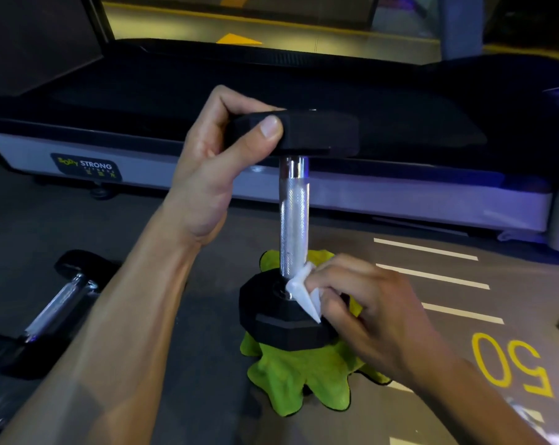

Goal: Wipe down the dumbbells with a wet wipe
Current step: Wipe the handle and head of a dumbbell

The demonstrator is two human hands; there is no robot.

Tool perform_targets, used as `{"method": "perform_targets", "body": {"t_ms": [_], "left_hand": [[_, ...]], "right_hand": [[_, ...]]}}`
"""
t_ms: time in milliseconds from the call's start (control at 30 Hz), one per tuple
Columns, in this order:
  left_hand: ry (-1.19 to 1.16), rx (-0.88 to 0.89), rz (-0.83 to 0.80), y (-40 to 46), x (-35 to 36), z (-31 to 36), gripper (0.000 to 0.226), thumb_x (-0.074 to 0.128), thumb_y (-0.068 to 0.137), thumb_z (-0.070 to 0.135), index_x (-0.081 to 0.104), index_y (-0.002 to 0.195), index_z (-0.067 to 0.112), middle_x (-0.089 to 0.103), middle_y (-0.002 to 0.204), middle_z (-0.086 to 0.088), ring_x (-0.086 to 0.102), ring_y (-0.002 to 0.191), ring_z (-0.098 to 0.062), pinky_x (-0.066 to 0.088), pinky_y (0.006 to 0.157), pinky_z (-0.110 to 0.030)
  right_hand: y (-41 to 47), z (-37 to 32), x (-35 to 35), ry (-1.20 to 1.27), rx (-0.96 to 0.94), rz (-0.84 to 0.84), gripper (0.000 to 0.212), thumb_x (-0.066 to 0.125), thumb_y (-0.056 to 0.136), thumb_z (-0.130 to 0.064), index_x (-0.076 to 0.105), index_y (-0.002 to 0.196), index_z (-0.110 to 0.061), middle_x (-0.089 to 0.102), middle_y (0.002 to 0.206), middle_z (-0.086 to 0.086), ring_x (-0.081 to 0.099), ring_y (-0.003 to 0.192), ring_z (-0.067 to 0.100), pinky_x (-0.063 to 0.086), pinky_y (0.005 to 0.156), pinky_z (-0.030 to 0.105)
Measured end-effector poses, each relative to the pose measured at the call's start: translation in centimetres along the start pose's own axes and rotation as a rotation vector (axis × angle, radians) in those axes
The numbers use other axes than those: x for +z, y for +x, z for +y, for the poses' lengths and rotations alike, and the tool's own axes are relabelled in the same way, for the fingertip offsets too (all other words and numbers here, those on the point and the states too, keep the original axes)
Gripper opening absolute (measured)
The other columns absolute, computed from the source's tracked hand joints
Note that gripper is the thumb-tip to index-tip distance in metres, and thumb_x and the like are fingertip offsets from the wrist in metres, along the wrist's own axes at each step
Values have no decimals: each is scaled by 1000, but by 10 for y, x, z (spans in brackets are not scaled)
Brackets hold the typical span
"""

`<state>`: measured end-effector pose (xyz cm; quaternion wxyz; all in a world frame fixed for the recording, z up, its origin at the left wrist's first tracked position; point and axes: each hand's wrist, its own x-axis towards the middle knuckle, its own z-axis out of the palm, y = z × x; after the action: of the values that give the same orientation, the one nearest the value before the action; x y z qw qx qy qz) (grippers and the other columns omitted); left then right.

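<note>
- Head view: a dumbbell (pixel 292 203) stood upright on end, its lower head (pixel 281 319) resting on a green cloth (pixel 291 380) spread on the floor (pixel 191 396).
- The left hand (pixel 214 162) gripped the upper head (pixel 304 133), thumb curled over its near edge and fingers wrapped behind — a steadying hold at the top.
- The right hand (pixel 377 306) pinched a folded white wipe (pixel 304 290) between curled fingers and pressed it where the shaft (pixel 293 213) met the lower head.
- Handling, as judged: the dumbbell looked rigid and fairly heavy, stable on its flat end only while steadied. The black heads appeared matt and rubbery, with faceted edges offering sure purchase.
- The shaft was bright metal, knurled along the middle and smooth near the collars; once wet, the smooth bands would probably be slippery, so the head made the safer place to hold.
- The wipe was thin, limp and damp-looking — likely to bunch or snag on the knurling, so a folded pad pinched firmly suited it.
- A second dumbbell (pixel 56 303) lay on its side on the floor to the left, well apart; whether it was wiped could not be told.
- A treadmill (pixel 400 130) stood behind.
</note>
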<state>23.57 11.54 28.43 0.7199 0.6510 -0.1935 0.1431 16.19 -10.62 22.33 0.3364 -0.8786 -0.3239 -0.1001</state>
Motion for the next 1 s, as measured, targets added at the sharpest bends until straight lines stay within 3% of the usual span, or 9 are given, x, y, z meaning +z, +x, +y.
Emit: {"method": "perform_targets", "body": {"t_ms": [133,233,333,400,467,567,700,867,1000], "left_hand": [[-6,37,-37,0,6,1,14,68,91,28,59,101,22,60,123,-37,57,110,-31,46,95,-41],[6,25,-31,0,7,0,14,68,91,29,59,101,24,63,118,-23,57,108,-26,47,91,-32],[6,12,5,-1,2,1,12,68,91,31,61,99,28,63,114,-13,57,103,-20,47,86,-25],[9,6,21,-2,-1,0,10,69,91,32,62,98,30,63,111,-9,58,104,-19,47,90,-30],[12,0,26,-1,-1,0,9,69,91,32,62,97,30,63,109,-5,58,103,-18,47,91,-31],[21,6,19,-2,1,1,11,68,92,31,61,99,28,63,111,-6,59,104,-18,49,92,-32],[20,45,-3,-4,3,2,14,68,93,27,59,102,22,65,117,-13,61,109,-25,50,97,-38],[43,71,-18,-6,4,4,15,68,93,26,59,104,21,60,124,-37,61,110,-29,52,97,-40],[49,67,-13,-6,3,3,16,69,93,27,60,103,21,58,125,-39,61,110,-29,52,98,-41]], "right_hand": [[7,-23,10,-89,-88,-79,18,58,100,-21,74,104,-28,67,102,-13,58,91,14,45,83,23],[7,-24,10,21,-21,-23,19,59,101,-21,75,105,-29,68,97,-19,60,92,4,45,82,17],[5,-4,-9,213,310,190,16,63,99,-20,74,88,-25,68,75,-19,58,69,-8,42,62,12],[9,12,-22,212,441,253,18,65,95,-35,72,85,-22,67,65,-6,55,58,4,43,53,29],[17,26,-30,112,487,322,24,67,93,-44,69,82,-23,66,65,1,59,63,17,44,58,35],[37,27,-34,-10,503,405,14,69,95,-38,67,86,-28,63,72,-18,61,77,17,37,62,30],[53,14,-23,-49,362,265,8,76,92,-32,72,87,-27,66,71,-19,65,78,11,44,68,26],[42,3,-22,572,514,-6,12,81,86,-7,76,95,-14,78,82,-7,73,76,5,55,65,17],[29,3,-18,432,506,48,14,78,88,-6,76,86,-20,73,72,-16,66,67,-4,48,63,10]]}}
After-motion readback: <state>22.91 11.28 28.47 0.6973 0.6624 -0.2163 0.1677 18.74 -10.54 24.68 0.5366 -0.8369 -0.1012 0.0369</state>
